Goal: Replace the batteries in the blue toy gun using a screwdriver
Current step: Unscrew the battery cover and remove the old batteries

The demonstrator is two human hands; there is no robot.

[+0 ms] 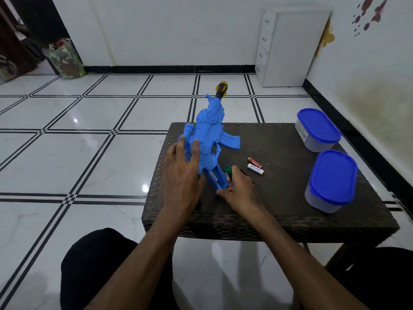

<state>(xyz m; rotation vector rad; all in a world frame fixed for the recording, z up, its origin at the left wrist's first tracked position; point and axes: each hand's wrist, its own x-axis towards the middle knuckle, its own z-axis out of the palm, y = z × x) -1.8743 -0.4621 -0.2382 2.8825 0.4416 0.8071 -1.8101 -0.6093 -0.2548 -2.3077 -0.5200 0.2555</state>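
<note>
The blue toy gun point(210, 130) stands tilted over the left end of the dark wicker table point(279, 211), its black and yellow muzzle pointing away. My left hand point(182, 173) grips the gun's body from the left. My right hand point(240, 191) holds the green-handled screwdriver point(229, 172) against the gun's grip, fingers touching the grip's lower end. Two batteries lie on the table to the right of the gun: a red one point(254, 161) and a white one point(255, 169). A tiny screw point(267, 164) lies beside them.
Two clear containers with blue lids point(317, 128) point(333, 177) stand at the table's right side. A white drawer cabinet point(290, 48) is against the far wall. White tiled floor surrounds the table; my knees are below the near edge.
</note>
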